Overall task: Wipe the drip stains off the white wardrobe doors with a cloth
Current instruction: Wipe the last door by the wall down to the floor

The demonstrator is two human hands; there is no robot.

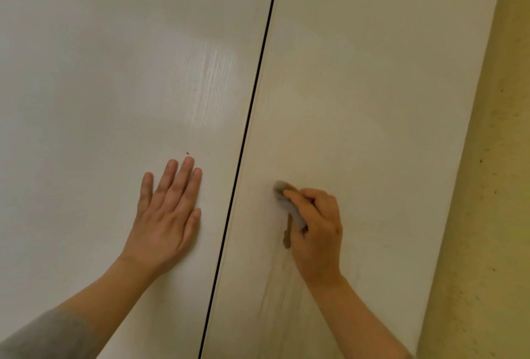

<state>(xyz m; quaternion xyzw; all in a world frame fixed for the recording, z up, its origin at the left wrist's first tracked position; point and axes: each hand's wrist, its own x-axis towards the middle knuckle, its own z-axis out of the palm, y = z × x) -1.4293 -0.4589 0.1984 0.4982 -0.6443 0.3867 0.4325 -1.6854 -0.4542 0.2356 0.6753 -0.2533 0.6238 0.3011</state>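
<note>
- Fingers (298, 196) of the right hand (318, 232) are curled tight around a small wadded cloth (282, 190), pressing it against the right wardrobe door (372, 100); only the pale upper end of the cloth shows past the fingertips.
- Left hand (167, 212) lies flat and open on the left wardrobe door (100, 71), fingers spread, grasping nothing — it looks like a brace.
- Brown drip stain (287, 235) sits just beside the right thumb, directly below the cloth, touching or nearly touching it. Fainter tan streaks (275, 287) trail downward from it toward the wrist.
- Small dark speck (187, 153) on the left door, just above the left fingertips, not yet wiped.
- Risks, as I judge them: a downward pass could drag the brown mark into the streaks and widen the smear, since the wad is small and may already be soiled. Hard pressure near the dark gap (246, 129) between the doors could push residue into it, or rock the door.
- Surface: off-white panels with a faint wood-grain texture, glossy enough to catch a bright patch of light on the left door, so leftover film would likely show.
- Room: a yellowish wall (487, 186) with scattered small specks runs along the right edge; a grey sleeve (48, 335) shows at lower left.
</note>
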